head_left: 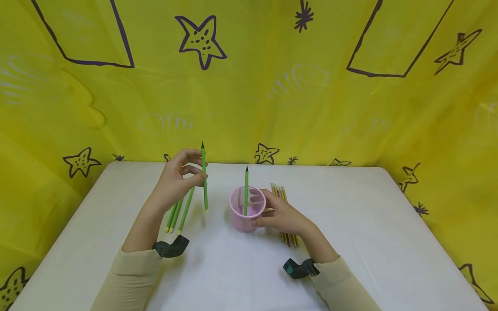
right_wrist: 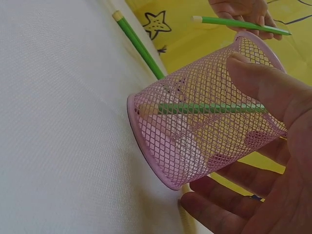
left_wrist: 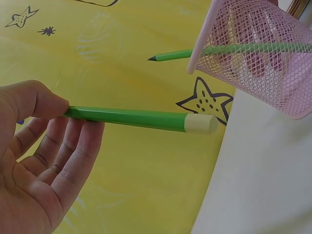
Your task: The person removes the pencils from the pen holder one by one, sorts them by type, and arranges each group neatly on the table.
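Observation:
My left hand (head_left: pixel 180 179) pinches a green pencil (head_left: pixel 204 190) between thumb and fingers, its dark tip up and its pale end down, held above the table left of the cup. A pink mesh pencil cup (right_wrist: pixel 195 131) is gripped by my right hand (head_left: pixel 282 214), thumb on the near side and fingers round the back. Inside the cup another green pencil (head_left: pixel 246 190) stands tip up, its point above the rim. In the left wrist view the pale end of the held pencil (left_wrist: pixel 146 120) points toward the cup (left_wrist: pixel 258 63).
Several green pencils (head_left: pixel 184 214) lie on the white table (head_left: pixel 218 272) beneath my left hand. A row of yellow and red striped pencils (head_left: pixel 289 237) lies behind and under my right hand. A yellow patterned curtain (head_left: pixel 249 99) hangs along the table's far edge.

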A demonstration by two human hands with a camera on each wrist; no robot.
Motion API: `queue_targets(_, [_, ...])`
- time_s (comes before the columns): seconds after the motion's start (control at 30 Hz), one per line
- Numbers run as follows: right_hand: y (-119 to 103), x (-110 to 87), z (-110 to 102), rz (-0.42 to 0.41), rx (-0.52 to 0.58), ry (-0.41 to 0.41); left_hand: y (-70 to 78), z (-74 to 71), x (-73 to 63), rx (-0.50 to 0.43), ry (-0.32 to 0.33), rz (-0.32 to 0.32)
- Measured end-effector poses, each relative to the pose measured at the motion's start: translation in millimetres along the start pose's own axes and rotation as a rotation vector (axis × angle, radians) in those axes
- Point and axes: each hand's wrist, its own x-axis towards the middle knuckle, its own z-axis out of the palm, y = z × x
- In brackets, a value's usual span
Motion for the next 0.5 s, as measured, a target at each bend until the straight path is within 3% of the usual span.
queue_targets(0.23, [1.3, -0.3, 1.3, -0.002, 0.008, -0.007, -0.5, -2.2, -1.1, 0.011, -0.006, -0.008])
queue_targets(0.5, [-1.2, 0.3, 0.7, -0.011, 0.011, -0.008, -1.9, -3.3, 0.5, 0.011, -0.072, -0.033])
